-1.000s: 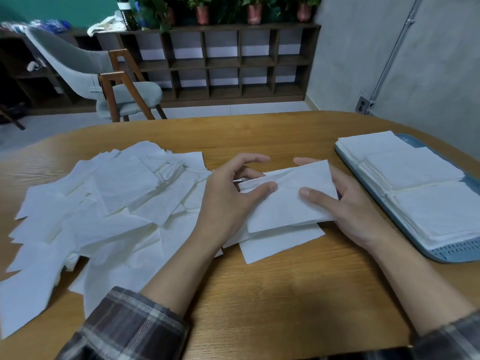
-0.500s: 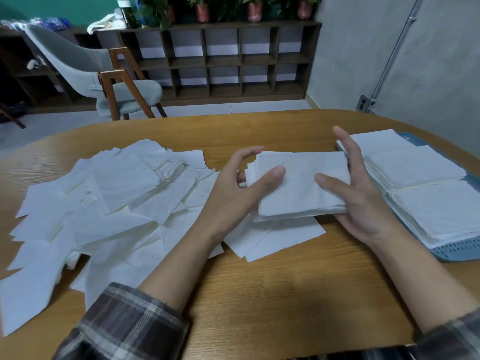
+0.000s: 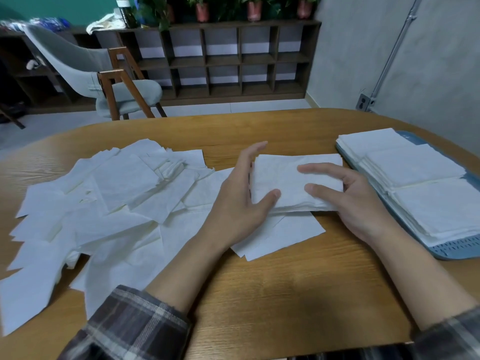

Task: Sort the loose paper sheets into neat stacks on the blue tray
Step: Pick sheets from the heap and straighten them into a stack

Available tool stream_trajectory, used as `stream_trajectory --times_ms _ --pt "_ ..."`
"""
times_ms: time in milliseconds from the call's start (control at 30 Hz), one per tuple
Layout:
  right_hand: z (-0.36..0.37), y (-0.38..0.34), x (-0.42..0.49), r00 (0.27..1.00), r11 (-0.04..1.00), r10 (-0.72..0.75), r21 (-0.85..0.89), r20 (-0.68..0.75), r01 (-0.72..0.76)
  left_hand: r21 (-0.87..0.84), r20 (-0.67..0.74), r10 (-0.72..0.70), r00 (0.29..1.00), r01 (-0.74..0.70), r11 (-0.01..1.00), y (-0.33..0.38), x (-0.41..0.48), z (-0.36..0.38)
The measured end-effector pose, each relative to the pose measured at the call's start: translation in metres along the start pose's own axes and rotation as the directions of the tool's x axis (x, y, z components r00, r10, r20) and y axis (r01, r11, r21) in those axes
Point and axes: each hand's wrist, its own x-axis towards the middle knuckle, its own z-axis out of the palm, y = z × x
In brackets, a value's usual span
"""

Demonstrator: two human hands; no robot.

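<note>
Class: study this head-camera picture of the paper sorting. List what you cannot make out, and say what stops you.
Head view, all items:
- Blue tray: floor covered by sorted stacks; right side cut off by the frame.
- Held stack: sheet count too fine; lifted or resting, unclear.
- Right hand: the stack hides any fingers beneath it.
- Loose pile: left edge cut off, blurred; overlaps hide lower sheets.

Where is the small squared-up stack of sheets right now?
Head view, centre: the squared stack is between the left hand and right hand, over loose sheets, left of the blue tray.
</note>
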Motion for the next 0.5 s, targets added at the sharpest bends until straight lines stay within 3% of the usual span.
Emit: stream_trajectory --times_ms 67,133,267,500 --pt "0.000 0.000 0.001 0.993 0.996 -0.042 -0.078 -0.114 0.033 0.179 -0.035 0.148 0.988 -0.140 0.974 -0.002 0.000 0.004" --pt "-0.002 0.003 0.003 0.983 0.995 -0.055 -0.096 -0.174 0.038 0.233 0.038 0.227 0.973 -0.230 0.945 -0.004 -0.001 0.005" --pt "-0.002 0.003 0.002 0.981 0.991 -0.062 -0.130 -0.185 0.038 0.291 0.358 0.119 0.926 -0.231 0.928 -0.008 -0.005 0.009" --pt "-0.002 0.002 0.002 0.982 0.986 -0.070 -0.162 -0.175 0.041 0.275 0.355 0.115 0.928 -0.221 0.936 -0.006 -0.008 0.012"
